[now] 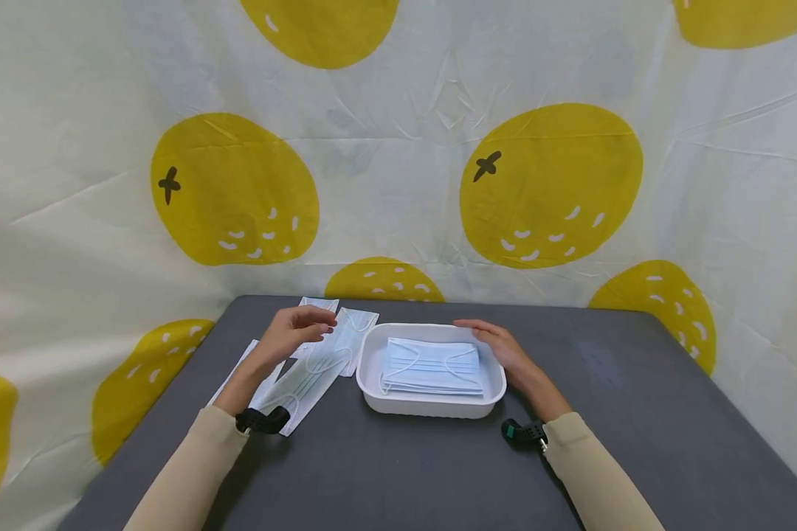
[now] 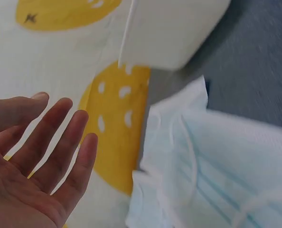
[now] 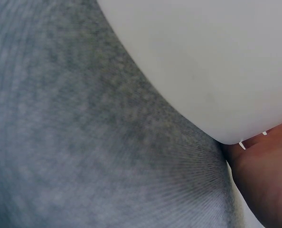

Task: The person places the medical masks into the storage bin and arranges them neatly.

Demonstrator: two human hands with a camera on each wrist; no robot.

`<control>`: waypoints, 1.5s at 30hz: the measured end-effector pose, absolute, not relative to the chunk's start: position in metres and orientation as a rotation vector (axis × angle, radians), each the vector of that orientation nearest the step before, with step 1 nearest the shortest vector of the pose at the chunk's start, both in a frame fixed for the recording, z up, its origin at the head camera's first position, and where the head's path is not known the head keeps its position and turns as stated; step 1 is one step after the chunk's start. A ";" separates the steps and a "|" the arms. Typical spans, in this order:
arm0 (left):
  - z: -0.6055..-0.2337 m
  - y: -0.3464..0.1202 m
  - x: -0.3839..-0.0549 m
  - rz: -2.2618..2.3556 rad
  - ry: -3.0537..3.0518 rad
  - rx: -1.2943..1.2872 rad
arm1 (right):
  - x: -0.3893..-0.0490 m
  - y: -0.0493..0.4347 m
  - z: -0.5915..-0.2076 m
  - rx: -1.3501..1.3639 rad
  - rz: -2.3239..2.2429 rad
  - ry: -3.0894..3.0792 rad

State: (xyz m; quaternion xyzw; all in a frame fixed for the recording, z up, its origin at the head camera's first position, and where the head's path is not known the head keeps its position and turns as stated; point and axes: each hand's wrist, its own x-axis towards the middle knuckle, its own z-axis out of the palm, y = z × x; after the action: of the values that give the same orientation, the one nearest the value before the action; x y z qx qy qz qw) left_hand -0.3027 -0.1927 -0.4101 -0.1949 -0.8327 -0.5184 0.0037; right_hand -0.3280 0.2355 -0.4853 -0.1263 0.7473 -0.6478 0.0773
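Pale blue pleated face masks (image 1: 432, 365) lie stacked in a white plastic tub (image 1: 432, 407), ear loops on top. My right hand (image 1: 508, 352) holds the tub at its back right corner, fingers along the rim; the right wrist view shows that hand (image 3: 267, 166) against the tub's wall (image 3: 193, 61), with most fingers hidden. To the left, my left hand (image 1: 299, 332) hovers above loose face masks (image 1: 312, 380), holding nothing. Its fingers (image 2: 79, 142) are spread and slightly bent in the left wrist view, beside a mask (image 2: 226, 161).
The loose masks overlap on the dark grey table (image 1: 398, 472), left of the tub. Behind the table hangs a pale cloth (image 1: 385, 199) printed with yellow fruit. Black straps with small devices (image 1: 262, 420) sit on both wrists.
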 end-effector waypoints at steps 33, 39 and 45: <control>-0.444 -0.318 -0.293 -1.264 -2.744 -0.052 | -0.328 0.233 -0.486 -0.402 -1.940 2.229; -0.447 -0.320 -0.294 -1.205 -2.845 -0.017 | -0.326 0.233 -0.488 -0.392 -1.946 2.236; -0.449 -0.322 -0.295 -1.135 -2.880 -0.037 | -0.326 0.235 -0.487 -0.383 -1.948 2.229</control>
State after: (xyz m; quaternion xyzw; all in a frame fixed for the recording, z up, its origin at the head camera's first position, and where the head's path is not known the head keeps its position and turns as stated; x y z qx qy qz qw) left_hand -0.2952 -0.3216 -0.4494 -0.0121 -0.9301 -0.3663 0.0228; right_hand -0.3256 0.2346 -0.4868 -0.1280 0.7444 -0.6507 0.0784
